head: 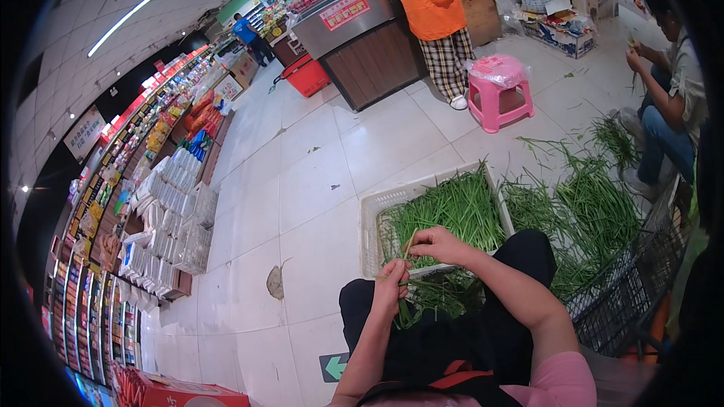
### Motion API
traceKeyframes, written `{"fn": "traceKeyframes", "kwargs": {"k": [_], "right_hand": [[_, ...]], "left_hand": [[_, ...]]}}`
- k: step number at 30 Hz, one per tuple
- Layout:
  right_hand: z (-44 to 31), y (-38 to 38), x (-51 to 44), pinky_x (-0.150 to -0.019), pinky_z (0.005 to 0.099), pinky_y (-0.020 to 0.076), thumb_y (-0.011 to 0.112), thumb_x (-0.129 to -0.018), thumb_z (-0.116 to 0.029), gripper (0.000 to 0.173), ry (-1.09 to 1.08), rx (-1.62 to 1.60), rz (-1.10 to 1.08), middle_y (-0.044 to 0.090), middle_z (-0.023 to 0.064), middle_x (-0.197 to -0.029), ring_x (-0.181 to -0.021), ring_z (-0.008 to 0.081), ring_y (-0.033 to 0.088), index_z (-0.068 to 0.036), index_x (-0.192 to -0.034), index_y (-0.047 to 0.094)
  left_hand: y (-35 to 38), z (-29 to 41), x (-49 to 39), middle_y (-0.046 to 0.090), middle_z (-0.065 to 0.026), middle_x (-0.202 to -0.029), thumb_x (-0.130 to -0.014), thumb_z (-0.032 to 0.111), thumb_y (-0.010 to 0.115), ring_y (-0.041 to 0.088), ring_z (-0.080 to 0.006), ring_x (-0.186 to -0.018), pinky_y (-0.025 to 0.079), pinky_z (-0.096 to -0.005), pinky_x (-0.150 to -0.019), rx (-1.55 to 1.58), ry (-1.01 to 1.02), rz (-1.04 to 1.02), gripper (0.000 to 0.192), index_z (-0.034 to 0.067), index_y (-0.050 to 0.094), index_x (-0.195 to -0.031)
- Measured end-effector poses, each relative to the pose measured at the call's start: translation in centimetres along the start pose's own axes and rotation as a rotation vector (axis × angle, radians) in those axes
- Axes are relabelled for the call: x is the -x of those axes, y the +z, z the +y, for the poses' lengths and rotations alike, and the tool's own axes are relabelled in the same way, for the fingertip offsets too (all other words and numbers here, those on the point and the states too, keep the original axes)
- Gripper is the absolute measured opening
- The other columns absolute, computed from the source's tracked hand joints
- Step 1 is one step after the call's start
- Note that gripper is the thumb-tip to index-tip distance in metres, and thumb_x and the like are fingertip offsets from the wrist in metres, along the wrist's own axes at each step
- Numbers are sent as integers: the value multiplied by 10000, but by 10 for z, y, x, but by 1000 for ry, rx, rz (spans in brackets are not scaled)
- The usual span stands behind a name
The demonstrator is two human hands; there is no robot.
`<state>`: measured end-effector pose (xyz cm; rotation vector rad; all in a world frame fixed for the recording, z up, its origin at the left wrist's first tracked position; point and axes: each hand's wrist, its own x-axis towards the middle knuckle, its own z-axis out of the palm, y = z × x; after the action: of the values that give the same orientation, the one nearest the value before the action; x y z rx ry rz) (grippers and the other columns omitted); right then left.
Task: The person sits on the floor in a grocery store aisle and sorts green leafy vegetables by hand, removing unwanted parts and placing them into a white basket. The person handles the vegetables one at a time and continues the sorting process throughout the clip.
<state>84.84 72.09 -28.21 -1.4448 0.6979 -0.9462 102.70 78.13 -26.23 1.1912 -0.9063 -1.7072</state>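
Observation:
Above the near edge of a white plastic crate [370, 237], my left hand [390, 282] is closed around a few long green stalks, whose lower ends hang below it. The fingertips of my right hand [440, 246] pinch the pale upper end of a thin stalk [412, 239] rising from that same hand. Chive-like green stalks [452, 212] fill most of the crate, lying roughly side by side. More loose greens [447, 294] lie between my knees, partly hidden by my arms.
Piles of greens [597, 203] cover the floor to the right, beside a black mesh basket [608, 294] and a seated person [670, 96] handling stalks. Ahead stand a pink stool [500, 104], a counter [367, 62] and a person in orange [430, 0]. Stocked shelves [107, 192] line the left.

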Motion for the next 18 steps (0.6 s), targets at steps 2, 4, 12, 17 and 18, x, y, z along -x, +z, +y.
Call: {"fn": "traceKeyframes", "kwargs": {"k": [2, 4, 12, 17, 18], "right_hand": [[-2, 1, 0, -686, 244, 467, 603, -835, -103, 145, 6, -10, 1, 632, 35, -781, -731, 88, 571, 11, -917, 637], [-3, 2, 0, -683, 245, 466, 596, -840, -107, 145, -7, -24, 6, 629, 35, -780, -730, 89, 569, 12, -915, 631], [0, 5, 2, -676, 252, 461, 561, -856, -121, 141, -130, -17, 179, 629, 49, -766, -732, 93, 583, 5, -914, 586], [-4, -1, 1, -669, 244, 465, 552, -863, -107, 127, -135, -48, 316, 616, 34, -773, -729, 86, 582, 3, -916, 585], [-5, -3, 0, -669, 242, 466, 547, -867, -103, 126, -146, -108, 350, 614, 33, -773, -728, 88, 582, 5, -920, 583]], "left_hand": [[-3, 1, 0, 351, 57, -568, -950, 274, 472, 229, -22, -400, 184, -188, -366, 28, -29, -27, 238, 55, 539, -885], [-5, 2, 1, 353, 52, -564, -953, 288, 463, 232, -27, -399, 188, -189, -366, 59, -45, -43, 256, 53, 534, -877], [-6, 5, 4, 375, 42, -566, -958, 312, 443, 240, -34, -398, 195, -190, -366, 136, -97, -110, 285, 51, 516, -872], [-4, 6, 6, 382, 46, -570, -959, 310, 442, 242, -34, -395, 200, -190, -365, 104, -107, -101, 280, 53, 518, -879], [-4, 7, 6, 385, 46, -572, -959, 310, 442, 242, -34, -395, 200, -190, -365, 101, -101, -106, 280, 53, 519, -879]]}}
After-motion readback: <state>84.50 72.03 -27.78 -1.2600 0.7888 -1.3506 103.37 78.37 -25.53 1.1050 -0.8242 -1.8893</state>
